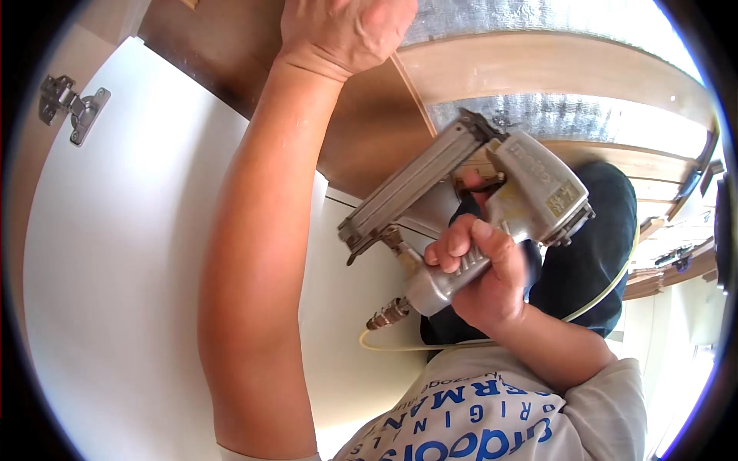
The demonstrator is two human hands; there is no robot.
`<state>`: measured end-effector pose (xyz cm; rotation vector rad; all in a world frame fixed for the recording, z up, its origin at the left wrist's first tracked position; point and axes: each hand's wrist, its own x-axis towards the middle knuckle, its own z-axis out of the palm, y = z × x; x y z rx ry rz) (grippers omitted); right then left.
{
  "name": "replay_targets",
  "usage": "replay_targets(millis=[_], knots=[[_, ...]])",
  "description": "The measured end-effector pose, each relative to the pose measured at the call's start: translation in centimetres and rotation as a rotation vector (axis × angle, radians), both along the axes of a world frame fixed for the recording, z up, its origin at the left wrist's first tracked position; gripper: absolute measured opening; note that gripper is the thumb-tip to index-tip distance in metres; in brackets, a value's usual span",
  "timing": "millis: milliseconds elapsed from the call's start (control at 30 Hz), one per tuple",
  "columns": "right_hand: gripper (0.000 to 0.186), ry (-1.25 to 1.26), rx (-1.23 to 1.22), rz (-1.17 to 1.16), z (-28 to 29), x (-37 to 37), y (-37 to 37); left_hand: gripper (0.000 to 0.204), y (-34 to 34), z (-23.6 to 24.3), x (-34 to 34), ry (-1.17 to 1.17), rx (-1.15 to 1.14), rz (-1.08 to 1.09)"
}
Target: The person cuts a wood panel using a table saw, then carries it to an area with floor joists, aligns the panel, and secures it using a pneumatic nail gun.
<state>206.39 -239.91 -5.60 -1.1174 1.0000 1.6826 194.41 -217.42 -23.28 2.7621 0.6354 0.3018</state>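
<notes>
My right hand (492,269) is wrapped round the grip of a silver pneumatic nail gun (538,184). Its long magazine (419,180) slants down to the left, and the gun's head is tilted up to the right. From the brass-coloured coupling (388,313) at the grip's end runs a thin yellowish air hose (430,347). My left arm stretches up past a white panel, and my left hand (350,31) is at the top edge beside brown boards. The frame cuts off its fingers, so what it touches is hidden.
A white cabinet door (123,230) with a metal hinge (84,115) stands on the left. Wooden battens (553,65) cross silver foil sheeting (538,111) at the upper right. A brown wooden board (377,131) lies behind the gun. My bent knee (607,223) is close to it.
</notes>
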Motion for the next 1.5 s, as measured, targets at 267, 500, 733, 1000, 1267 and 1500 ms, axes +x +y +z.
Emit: replay_targets(millis=[267,500,733,1000,1267,1500], knots=[[0.064,0.096,0.004,-0.041,-0.8,-2.2,1.7,0.016,0.3,-0.8,-0.7,-0.096,0.007,0.018],[0.055,0.101,-0.044,-0.04,-0.7,-2.8,2.1,0.016,0.0,-1.3,-0.7,-0.103,-0.018,0.037],[0.032,0.097,-0.122,-0.053,-0.2,-2.1,2.7,0.015,-0.4,-1.9,-0.9,-0.112,0.012,0.045],[0.057,-0.212,0.202,0.27,4.3,9.7,-1.0,0.021,-1.2,-1.2,-1.2,-0.075,0.031,0.096],[0.018,-0.455,0.226,0.112,7.9,23.6,-4.9,0.017,-8.6,0.5,0.9,0.186,0.041,0.46],[0.017,-0.33,0.345,0.103,11.8,36.3,-7.9,0.026,-32.7,4.5,-3.9,-0.206,-0.579,1.508]])
